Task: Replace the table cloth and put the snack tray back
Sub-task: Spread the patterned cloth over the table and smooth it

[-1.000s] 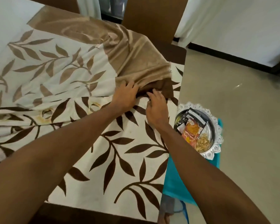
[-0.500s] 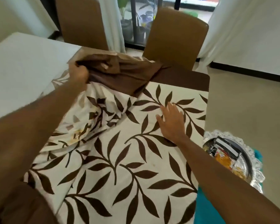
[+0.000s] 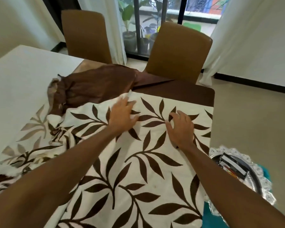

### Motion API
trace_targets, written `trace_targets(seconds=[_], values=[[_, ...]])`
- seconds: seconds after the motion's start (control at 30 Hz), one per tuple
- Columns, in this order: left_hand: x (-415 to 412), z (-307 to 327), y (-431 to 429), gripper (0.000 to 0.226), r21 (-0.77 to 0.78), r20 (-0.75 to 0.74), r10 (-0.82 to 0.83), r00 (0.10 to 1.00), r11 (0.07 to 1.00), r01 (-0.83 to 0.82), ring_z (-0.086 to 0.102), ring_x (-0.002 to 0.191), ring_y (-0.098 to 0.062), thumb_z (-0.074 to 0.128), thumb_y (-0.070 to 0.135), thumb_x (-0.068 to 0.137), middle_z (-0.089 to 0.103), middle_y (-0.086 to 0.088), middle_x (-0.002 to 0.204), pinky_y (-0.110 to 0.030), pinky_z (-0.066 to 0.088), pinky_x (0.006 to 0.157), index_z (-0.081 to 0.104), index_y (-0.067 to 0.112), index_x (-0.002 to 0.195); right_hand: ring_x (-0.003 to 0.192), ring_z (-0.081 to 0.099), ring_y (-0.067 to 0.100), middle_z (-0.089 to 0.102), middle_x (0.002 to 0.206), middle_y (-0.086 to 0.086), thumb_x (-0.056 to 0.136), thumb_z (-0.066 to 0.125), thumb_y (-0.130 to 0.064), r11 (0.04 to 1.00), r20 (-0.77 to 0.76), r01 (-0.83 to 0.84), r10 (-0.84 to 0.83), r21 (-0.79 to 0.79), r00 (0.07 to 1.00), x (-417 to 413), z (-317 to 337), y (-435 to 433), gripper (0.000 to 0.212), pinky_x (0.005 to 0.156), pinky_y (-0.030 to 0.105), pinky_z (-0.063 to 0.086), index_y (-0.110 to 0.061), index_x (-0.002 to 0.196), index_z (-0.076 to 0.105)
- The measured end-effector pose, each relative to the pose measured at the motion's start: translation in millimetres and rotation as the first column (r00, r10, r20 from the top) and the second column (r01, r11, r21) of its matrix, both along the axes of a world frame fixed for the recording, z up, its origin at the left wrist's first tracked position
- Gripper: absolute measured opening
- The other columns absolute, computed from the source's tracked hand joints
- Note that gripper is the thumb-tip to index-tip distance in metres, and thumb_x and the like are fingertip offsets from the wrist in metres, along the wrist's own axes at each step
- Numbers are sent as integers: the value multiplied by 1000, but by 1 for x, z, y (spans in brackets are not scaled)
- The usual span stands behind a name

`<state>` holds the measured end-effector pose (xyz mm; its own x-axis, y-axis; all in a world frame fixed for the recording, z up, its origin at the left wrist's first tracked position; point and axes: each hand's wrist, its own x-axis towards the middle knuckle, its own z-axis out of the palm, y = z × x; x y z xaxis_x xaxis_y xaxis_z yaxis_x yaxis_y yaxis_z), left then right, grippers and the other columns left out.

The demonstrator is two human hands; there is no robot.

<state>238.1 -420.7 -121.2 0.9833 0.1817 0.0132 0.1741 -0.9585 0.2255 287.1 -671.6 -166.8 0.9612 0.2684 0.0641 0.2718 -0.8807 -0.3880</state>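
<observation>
Head view, looking down over both forearms: the table cloth [image 3: 138, 178] covers the near and right part of the tabletop [image 3: 23, 71], whose far left part shows bare and white. It is a cream fabric printed with large dark brown leafy sprays, edged by a plain dark brown border. On the right it lies smooth, with the border flat along the far edge up to the corner. On the left it is rumpled into folds, some turned over so the leaves show pale and washed out, and the border is bunched into a glossy brown heap [image 3: 95, 86] at the far side.

The left hand [image 3: 122, 116] lies palm down on the cloth, fingers [image 3: 127, 102] spread and straight, reaching a raised fold by the heap. The right hand [image 3: 181, 129] sits just beside it, fingers arched so only the tips press on the fabric, gripping nothing.

Off the table at lower right, the snack tray [image 3: 264, 181], silver with a lacy scalloped rim, holds packets and rests on a teal surface [image 3: 211, 216]. Two tan chairs [image 3: 178, 50] stand at the far side.
</observation>
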Motion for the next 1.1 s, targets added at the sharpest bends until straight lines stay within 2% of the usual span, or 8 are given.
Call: trace_targets(seconds=[0.1, 0.17, 0.4, 0.57, 0.73, 0.8, 0.93, 1.1], values=[[26, -16, -48, 56, -33, -96, -196, 976, 981, 194, 18, 151, -27, 47, 50, 98, 31, -5, 161, -49, 20, 121, 40, 31, 150, 154, 18, 30, 27, 165, 6, 102, 35, -58, 992, -40, -51, 47, -119, 998, 39, -1, -10, 57, 122, 59, 16, -29, 152, 39], [49, -24, -65, 59, -5, -190, -202, 961, 979, 204, 9, 154, -26, 39, 57, 99, 20, 0, 165, -57, 13, 121, 28, 39, 154, 156, 7, 31, 13, 169, 4, 101, 24, -65, 982, -110, -32, 11, -186, 994, 68, -4, -21, 64, 122, 62, 7, -35, 157, 26], [108, -41, -17, 78, -3, -275, 78, 958, 997, -81, 7, 153, -35, 32, 77, 91, 5, -3, 168, -61, 13, 120, 15, 39, 157, 157, 3, 30, 9, 170, 3, 94, 16, -79, 983, -71, 33, -46, -181, 996, 86, -20, -47, 76, 122, 58, -1, -40, 159, 20], [122, -33, 37, 80, -207, -169, 138, 976, 963, -172, 28, 148, -31, 56, 57, 94, 28, -11, 162, -44, 25, 120, 24, 23, 158, 157, 2, 30, 9, 170, 4, 93, 17, -80, 984, -65, 43, -55, -175, 996, 86, -18, -45, 77, 123, 58, 1, -40, 159, 20], [101, -15, 64, 53, -386, 12, 338, 941, 870, -307, 57, 123, -30, 59, 29, 95, 60, -11, 135, -36, 43, 102, 48, 17, 145, 157, 2, 30, 9, 170, 5, 93, 17, -80, 980, -72, 49, -64, -192, 995, 86, -19, -44, 77, 123, 58, 0, -39, 159, 20], [76, -13, 58, 44, -350, 32, 270, 962, 905, -243, 57, 122, -29, 56, 27, 96, 62, -11, 131, -31, 41, 96, 54, 14, 139, 157, 2, 31, 9, 170, 5, 93, 18, -79, 978, -80, 47, -64, -204, 995, 84, -18, -42, 77, 123, 58, 0, -39, 159, 20], [9, -30, 24, 49, -320, -20, 44, 999, 946, -48, 46, 136, -27, 60, 33, 97, 50, -9, 147, -38, 37, 111, 51, 17, 143, 157, 1, 31, 7, 170, 6, 96, 23, -73, 979, -150, 29, -60, -202, 987, 90, -12, -45, 72, 123, 57, 0, -38, 159, 20], [-76, -48, -12, 64, -118, -78, -115, 990, 987, 106, 9, 154, -25, 31, 61, 98, 19, -5, 165, -49, 8, 124, 33, 30, 154, 156, 4, 35, 6, 170, 10, 97, 21, -73, 967, -181, -5, -42, -255, 983, 73, -12, -77, 73, 125, 54, 6, -37, 160, 16]])
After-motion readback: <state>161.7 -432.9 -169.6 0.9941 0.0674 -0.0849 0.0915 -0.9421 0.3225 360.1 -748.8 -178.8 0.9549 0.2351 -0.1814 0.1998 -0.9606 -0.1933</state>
